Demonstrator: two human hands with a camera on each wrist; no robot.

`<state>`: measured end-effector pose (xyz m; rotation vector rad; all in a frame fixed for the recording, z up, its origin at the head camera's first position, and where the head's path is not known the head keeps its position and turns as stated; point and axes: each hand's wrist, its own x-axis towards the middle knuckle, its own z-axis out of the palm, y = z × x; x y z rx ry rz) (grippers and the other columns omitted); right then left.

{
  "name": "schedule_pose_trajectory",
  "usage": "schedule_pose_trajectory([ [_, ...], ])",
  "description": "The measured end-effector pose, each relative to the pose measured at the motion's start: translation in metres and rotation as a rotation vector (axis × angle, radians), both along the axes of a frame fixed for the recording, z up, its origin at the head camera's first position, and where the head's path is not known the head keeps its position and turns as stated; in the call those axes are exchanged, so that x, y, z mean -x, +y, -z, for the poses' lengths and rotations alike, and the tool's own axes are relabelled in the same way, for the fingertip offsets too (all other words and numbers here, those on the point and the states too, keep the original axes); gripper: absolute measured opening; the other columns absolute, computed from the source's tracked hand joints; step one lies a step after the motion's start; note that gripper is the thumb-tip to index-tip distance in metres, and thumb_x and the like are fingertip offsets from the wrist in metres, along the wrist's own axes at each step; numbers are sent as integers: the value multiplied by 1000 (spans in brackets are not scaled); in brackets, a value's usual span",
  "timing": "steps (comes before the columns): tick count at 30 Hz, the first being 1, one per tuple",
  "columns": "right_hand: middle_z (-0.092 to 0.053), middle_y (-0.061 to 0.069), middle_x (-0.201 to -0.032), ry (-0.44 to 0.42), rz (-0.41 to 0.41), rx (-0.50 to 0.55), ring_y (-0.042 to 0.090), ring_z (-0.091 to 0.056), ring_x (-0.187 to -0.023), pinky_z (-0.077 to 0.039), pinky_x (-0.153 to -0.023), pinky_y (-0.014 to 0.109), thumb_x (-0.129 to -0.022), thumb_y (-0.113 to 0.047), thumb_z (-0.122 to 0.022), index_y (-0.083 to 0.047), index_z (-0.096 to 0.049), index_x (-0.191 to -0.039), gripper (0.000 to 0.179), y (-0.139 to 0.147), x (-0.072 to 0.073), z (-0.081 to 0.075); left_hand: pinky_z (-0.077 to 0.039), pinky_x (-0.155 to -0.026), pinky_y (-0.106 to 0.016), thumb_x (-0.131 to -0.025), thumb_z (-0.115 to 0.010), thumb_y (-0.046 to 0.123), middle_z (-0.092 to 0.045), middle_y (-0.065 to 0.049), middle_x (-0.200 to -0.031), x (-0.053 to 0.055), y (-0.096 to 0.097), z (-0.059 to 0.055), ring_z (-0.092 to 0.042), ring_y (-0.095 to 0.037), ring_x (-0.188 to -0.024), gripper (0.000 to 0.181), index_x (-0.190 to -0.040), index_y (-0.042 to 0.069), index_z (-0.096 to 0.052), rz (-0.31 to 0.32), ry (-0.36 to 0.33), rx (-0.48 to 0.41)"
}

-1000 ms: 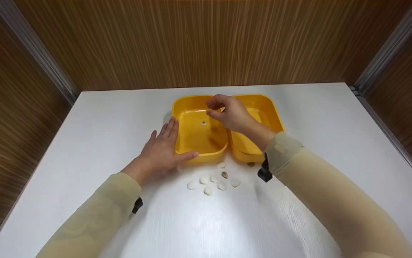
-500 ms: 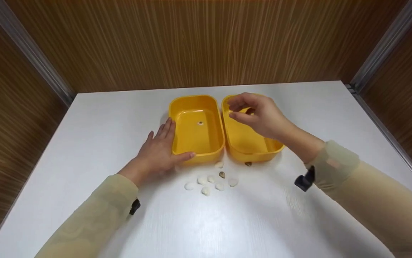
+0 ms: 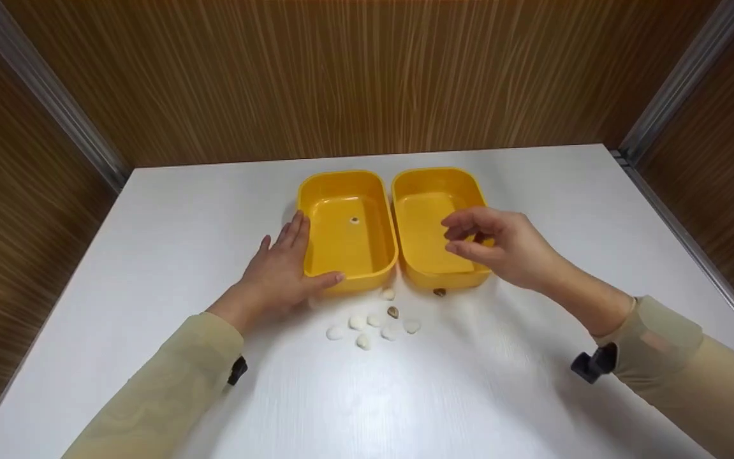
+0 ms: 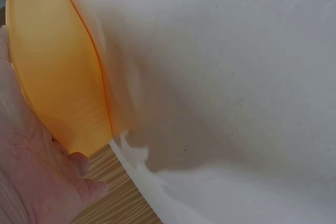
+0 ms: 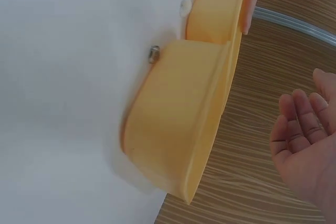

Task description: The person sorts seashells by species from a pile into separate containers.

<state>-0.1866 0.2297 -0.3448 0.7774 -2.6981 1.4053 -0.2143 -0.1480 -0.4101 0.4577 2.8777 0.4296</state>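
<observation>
Presently, left hand (image 3: 277,271) straight-fingered against left yellow tray (image 3: 344,252), 1 small shell (image 3: 354,220) inside. Right hand (image 3: 513,250) released, fingers loosely bent, over right yellow tray (image 3: 425,245). 9 loose shells (image 3: 357,322) on table (image 3: 213,204), before trays.

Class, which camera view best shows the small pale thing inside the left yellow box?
The head view: it looks down into the left yellow box, onto the small pale thing. Neither wrist view shows it: both look from the side, so walls hide it.
</observation>
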Motion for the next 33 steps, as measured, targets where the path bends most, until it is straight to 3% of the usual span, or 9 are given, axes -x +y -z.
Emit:
schedule_pose_trajectory([
  [9,-74,-3,-101,-13,-32,23,20,-66,-90,-57,-80,24,-97,-13,-80,-11,-75,-120,23,16,-25,26,-1,-129,-58,-87,-42,94,11,-10,-177,-1,0,2,0,-30,-164,130,-168,5,8,-1,-8,-1],
  [15,-75,-1,-99,-2,-62,28,17,-67,-88,-56,-78,22,-96,-10,-80,-6,-75,-119,23,24,-36,47,-1,-129,-58,-86,-40,95,13,-9,-177,-2,0,1,2,-29,-164,130,-168,6,9,-2,-13,0],
  [23,-75,-3,-98,-59,-97,2,16,-67,-86,-55,-75,22,-97,-14,-80,-6,-76,-118,23,25,-40,69,-2,-129,-58,-86,-40,95,11,-10,-177,-2,0,0,0,-30,-164,131,-168,5,8,5,2,-2],
  [33,-75,5,-97,-142,-147,-1,17,-67,-84,-56,-75,22,-97,-8,-79,-2,-73,-129,33,23,-34,88,-2,-129,-59,-86,-41,95,10,-10,-177,-3,-3,1,1,-28,-164,131,-168,5,7,1,4,-20],
])
